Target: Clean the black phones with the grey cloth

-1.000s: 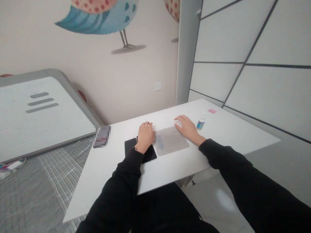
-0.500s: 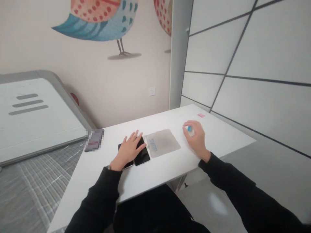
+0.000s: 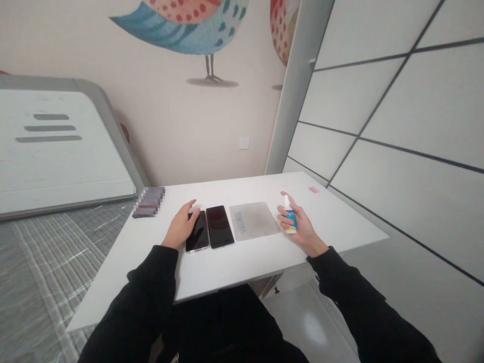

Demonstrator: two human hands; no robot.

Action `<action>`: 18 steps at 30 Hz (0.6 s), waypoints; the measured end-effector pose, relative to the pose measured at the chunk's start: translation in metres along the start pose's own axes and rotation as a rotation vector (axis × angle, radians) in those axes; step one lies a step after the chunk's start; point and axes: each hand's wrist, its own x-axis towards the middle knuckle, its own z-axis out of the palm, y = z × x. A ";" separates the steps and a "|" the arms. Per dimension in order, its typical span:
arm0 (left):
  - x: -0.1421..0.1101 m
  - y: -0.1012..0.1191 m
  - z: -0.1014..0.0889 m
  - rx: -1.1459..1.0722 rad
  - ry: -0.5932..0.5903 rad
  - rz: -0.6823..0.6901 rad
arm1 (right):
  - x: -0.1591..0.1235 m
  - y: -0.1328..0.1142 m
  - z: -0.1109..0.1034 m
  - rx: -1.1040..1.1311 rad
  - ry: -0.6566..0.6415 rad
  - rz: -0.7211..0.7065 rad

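Observation:
In my right hand (image 3: pixel 298 224) is a small spray bottle (image 3: pixel 290 222) with a white top and a blue and yellow label. The fingers wrap round its body, and it stands nearly upright above the table. My left hand (image 3: pixel 181 224) is at the left edge of one dark-screened phone (image 3: pixel 198 233), thumb and fingers apart; whether it touches the phone I cannot tell. Just right of that phone lies a second black phone (image 3: pixel 220 227), screen up. A greyish cloth (image 3: pixel 254 221) with blue print lies flat between the second phone and the bottle.
The white table (image 3: pixel 212 275) spans the area before me. A pink slip (image 3: pixel 313 190) lies near its far right corner. A blurred-out dark item (image 3: pixel 149 202) sits at the far left edge. White panelling (image 3: pixel 416 166) rises along the right side.
My left hand has moved left off the phones, leaving both screens mostly in view. My right hand has raised the spray bottle and turned it so its label shows. The camera view has shifted.

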 end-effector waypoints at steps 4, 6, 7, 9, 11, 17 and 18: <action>-0.002 -0.005 0.002 -0.027 0.002 0.003 | -0.006 -0.008 0.013 0.036 -0.064 0.016; -0.003 -0.005 0.002 -0.031 0.001 0.011 | -0.004 -0.010 0.013 0.008 -0.088 0.009; -0.003 -0.005 0.002 -0.033 0.001 0.014 | -0.003 -0.011 0.012 -0.021 -0.102 0.004; -0.004 -0.005 0.002 -0.037 0.001 0.017 | -0.001 -0.012 0.008 -0.109 -0.135 -0.005; -0.004 -0.005 0.003 -0.042 -0.002 0.016 | 0.001 -0.012 0.004 -0.233 -0.178 -0.009; -0.005 -0.007 0.004 -0.048 -0.015 0.006 | 0.015 -0.010 0.002 -0.692 -0.302 -0.080; -0.005 -0.007 0.004 -0.048 -0.015 0.006 | 0.017 -0.009 0.003 -0.754 -0.316 -0.100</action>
